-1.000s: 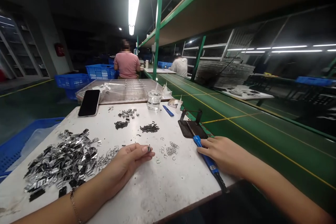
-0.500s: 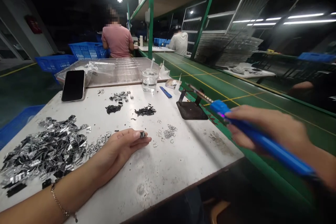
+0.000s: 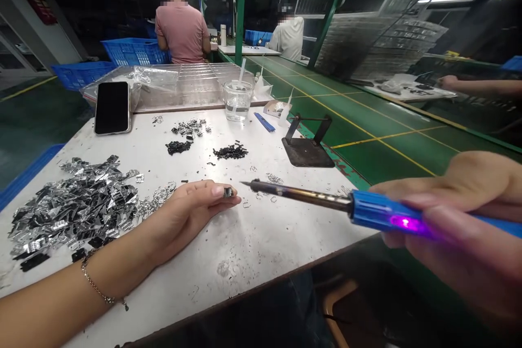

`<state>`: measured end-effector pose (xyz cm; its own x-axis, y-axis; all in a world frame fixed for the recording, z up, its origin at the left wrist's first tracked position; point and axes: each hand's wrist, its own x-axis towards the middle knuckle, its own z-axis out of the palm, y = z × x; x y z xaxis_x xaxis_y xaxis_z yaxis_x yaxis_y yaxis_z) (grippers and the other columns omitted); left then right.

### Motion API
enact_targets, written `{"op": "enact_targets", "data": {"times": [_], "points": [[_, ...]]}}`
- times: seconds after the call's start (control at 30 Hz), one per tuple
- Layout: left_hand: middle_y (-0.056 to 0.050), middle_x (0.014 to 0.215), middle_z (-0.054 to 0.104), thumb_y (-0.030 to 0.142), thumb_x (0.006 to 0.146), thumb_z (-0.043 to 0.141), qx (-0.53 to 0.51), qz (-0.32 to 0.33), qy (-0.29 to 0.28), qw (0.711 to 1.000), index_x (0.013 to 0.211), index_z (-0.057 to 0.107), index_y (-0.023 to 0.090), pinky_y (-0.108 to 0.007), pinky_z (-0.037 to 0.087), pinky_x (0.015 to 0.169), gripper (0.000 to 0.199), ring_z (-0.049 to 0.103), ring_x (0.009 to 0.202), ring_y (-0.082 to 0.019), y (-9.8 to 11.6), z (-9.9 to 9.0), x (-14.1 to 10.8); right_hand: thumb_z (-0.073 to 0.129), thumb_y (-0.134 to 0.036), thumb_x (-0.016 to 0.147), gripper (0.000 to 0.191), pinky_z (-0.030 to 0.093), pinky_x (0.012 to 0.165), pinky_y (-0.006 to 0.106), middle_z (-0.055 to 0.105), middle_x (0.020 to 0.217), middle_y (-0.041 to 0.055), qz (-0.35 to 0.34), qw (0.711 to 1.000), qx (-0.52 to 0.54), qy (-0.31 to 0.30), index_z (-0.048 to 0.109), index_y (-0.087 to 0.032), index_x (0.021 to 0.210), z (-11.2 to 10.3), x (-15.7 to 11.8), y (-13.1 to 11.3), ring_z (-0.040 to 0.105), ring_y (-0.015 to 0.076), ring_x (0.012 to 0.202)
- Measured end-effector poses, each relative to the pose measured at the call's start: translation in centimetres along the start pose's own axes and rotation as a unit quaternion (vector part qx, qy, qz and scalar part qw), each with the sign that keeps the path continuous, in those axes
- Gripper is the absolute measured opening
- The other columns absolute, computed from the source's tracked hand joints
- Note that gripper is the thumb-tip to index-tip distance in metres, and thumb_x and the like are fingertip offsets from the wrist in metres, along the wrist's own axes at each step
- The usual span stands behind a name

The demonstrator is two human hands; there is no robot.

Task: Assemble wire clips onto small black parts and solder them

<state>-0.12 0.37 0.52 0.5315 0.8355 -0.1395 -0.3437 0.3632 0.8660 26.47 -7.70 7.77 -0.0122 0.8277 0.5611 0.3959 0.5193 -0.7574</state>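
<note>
Glossy blue plastic handle and dull metal shaft of the soldering iron (image 3: pixel 326 202); scuffed matt white table (image 3: pixel 253 261).

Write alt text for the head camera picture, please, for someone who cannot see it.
A right hand points a blue-handled soldering iron at a tiny metal part pinched in the left hand, over a white table. A heap of shiny metal pieces and a phone lie nearby.

Dim workshop: green conveyor (image 3: pixel 367 136) (yellow lines), green-framed shelving (image 3: pixel 240 5), blue crates (image 3: pixel 134 51).
</note>
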Motion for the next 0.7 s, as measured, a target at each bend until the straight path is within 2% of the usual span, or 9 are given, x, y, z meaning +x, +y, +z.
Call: {"op": "enact_targets", "data": {"times": [0.07, 0.17, 0.33, 0.53, 0.7], "points": [[-0.005, 0.089, 0.069, 0.022, 0.082, 0.061, 0.006, -0.004, 0.002, 1.000, 0.076, 0.072, 0.014, -0.031, 0.043, 0.099, 0.014, 0.061, 0.097, -0.019, 0.05, 0.05, -0.02, 0.063, -0.029, 0.081, 0.011, 0.047, 0.034, 0.028, 0.060, 0.060, 0.0003, -0.009, 1.000, 0.010, -0.026, 0.056, -0.023, 0.075, 0.36, -0.29, 0.07, 0.058, 0.0154, 0.044], [-0.005, 0.088, 0.069, 0.022, 0.080, 0.063, 0.012, -0.016, 0.007, 1.000, 0.078, 0.072, 0.013, -0.029, 0.045, 0.096, 0.013, 0.061, 0.094, -0.018, 0.16, 0.12, -0.11, 0.061, -0.029, 0.082, 0.009, 0.050, 0.036, 0.028, 0.064, 0.065, 0.0015, -0.024, 0.998, -0.010, -0.049, 0.056, -0.024, 0.077, 0.73, -0.46, 0.49, 0.060, 0.0163, 0.047], [-0.005, 0.085, 0.067, 0.023, 0.079, 0.065, 0.015, -0.015, 0.005, 1.000, 0.078, 0.071, 0.013, -0.028, 0.045, 0.094, 0.012, 0.060, 0.091, -0.017, 0.20, 0.01, -0.10, 0.060, -0.031, 0.082, 0.011, 0.048, 0.033, 0.024, 0.065, 0.063, 0.0001, -0.027, 0.997, -0.030, -0.062, 0.055, -0.025, 0.076, 0.92, -0.36, 0.78, 0.060, 0.0154, 0.043], [-0.003, 0.087, 0.064, 0.022, 0.081, 0.063, 0.012, -0.041, -0.008, 0.999, 0.079, 0.070, 0.014, -0.028, 0.044, 0.094, 0.010, 0.059, 0.092, -0.016, 0.21, -0.28, 0.00, 0.060, -0.034, 0.082, 0.014, 0.049, 0.038, 0.024, 0.064, 0.061, 0.0001, 0.017, 0.996, -0.051, -0.077, 0.052, -0.026, 0.074, 1.06, -0.17, 0.57, 0.062, 0.0159, 0.047], [-0.003, 0.086, 0.063, 0.022, 0.081, 0.062, 0.013, -0.040, -0.012, 0.999, 0.079, 0.069, 0.013, -0.026, 0.045, 0.092, 0.011, 0.059, 0.090, -0.015, 0.20, -0.36, -0.01, 0.062, -0.033, 0.081, 0.011, 0.046, 0.037, 0.024, 0.064, 0.063, 0.0007, 0.005, 0.995, -0.053, -0.079, 0.055, -0.026, 0.076, 0.90, -0.48, 0.76, 0.060, 0.0148, 0.047]]}}
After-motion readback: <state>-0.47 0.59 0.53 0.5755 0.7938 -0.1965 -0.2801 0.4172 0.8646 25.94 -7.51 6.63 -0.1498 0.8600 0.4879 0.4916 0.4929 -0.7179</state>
